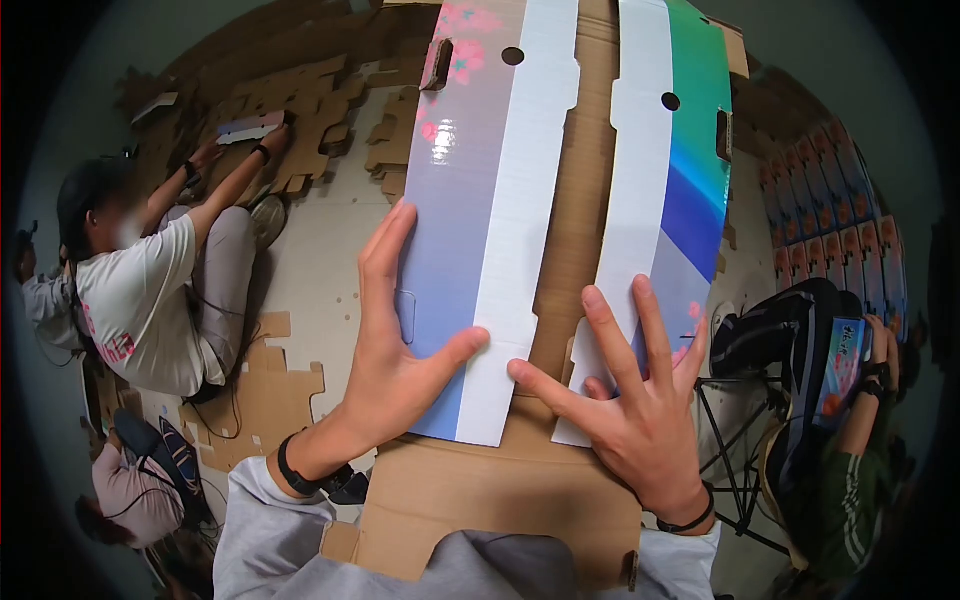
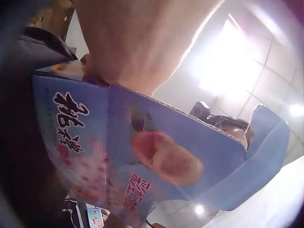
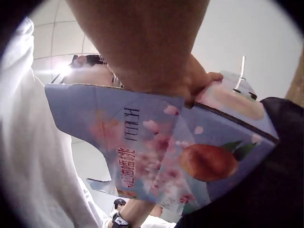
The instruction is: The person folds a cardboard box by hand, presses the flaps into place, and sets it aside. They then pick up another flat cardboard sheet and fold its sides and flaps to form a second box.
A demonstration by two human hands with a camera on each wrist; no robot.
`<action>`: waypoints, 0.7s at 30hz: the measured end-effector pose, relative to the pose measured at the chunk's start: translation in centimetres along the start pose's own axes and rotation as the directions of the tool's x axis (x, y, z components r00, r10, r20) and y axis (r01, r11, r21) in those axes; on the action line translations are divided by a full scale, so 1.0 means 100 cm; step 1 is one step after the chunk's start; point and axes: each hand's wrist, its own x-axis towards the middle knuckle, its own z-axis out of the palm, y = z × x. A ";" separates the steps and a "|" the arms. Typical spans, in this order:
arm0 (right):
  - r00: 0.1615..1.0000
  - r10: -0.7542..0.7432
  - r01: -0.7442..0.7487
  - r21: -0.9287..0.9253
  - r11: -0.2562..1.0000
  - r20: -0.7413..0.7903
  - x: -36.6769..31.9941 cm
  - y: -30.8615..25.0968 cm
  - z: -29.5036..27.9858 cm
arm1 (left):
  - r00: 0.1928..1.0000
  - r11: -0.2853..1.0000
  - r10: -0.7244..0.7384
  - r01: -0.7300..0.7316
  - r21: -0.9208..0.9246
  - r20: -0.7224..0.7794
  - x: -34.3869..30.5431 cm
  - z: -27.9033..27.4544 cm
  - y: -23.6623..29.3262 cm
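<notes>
A partly folded printed cardboard box lies lengthwise before me in the head view. Its left flap (image 1: pixel 455 230) is lilac and white with pink blossoms; its right flap (image 1: pixel 640 170) is white, green and blue. Between them, a gap shows brown inner cardboard (image 1: pixel 575 230). My left hand (image 1: pixel 385 365) rests along the left flap, thumb across its white strip and straight fingers at the outer edge. Spread fingers of my right hand (image 1: pixel 640 410) touch the lower right flap. Peach pictures and lettering cover the box's outside (image 2: pixel 161 156) in the left wrist view and its other side (image 3: pixel 156 137) in the right.
A brown end panel (image 1: pixel 500 510) extends toward my body. To the left, a seated person (image 1: pixel 150 290) handles a printed piece among flat cardboard sheets (image 1: pixel 270 400). At right, another person holds a printed box (image 1: pixel 842 365) near a black-legged stand (image 1: pixel 735 460) and rows of boxes (image 1: pixel 840 250).
</notes>
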 end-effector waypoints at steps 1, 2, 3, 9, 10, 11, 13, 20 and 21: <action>1.000 -0.003 0.003 -0.010 1.000 0.010 0.001 0.000 -0.001 | 1.000 0.999 0.012 -0.013 0.032 0.017 -0.001 -0.005 -0.008; 1.000 -0.006 0.006 -0.021 1.000 0.020 0.002 0.000 -0.002 | 0.999 0.998 0.024 -0.027 0.063 0.035 -0.001 -0.007 -0.013; 1.000 -0.001 0.002 -0.020 1.000 0.023 0.003 0.000 -0.002 | 0.998 0.998 0.068 -0.067 -0.012 0.017 0.000 -0.005 -0.014; 0.999 0.018 -0.018 -0.008 1.000 0.031 0.003 -0.004 -0.002 | 0.996 0.900 -0.087 0.083 -0.428 0.010 -0.001 -0.011 -0.004; 0.999 0.020 -0.020 -0.009 1.000 0.031 0.003 -0.005 -0.002 | 0.997 0.895 -0.082 0.069 -0.441 -0.011 -0.001 -0.008 -0.004; 0.999 0.022 -0.021 -0.010 1.000 0.031 0.003 -0.006 -0.002 | 0.996 0.890 -0.077 0.054 -0.454 -0.032 0.000 -0.006 -0.005; 0.999 0.027 -0.027 0.002 1.000 0.031 0.003 -0.005 -0.002 | 0.999 0.944 -0.031 0.022 -0.328 -0.021 0.000 -0.010 -0.006; 0.997 0.058 -0.059 0.027 0.998 0.041 0.003 -0.001 -0.007 | 0.974 0.966 0.183 -0.154 -0.206 0.130 -0.019 -0.037 -0.037; 0.997 0.060 -0.062 0.031 0.998 0.044 0.003 0.000 -0.007 | 0.949 0.958 0.235 -0.189 -0.217 0.211 -0.025 -0.052 -0.041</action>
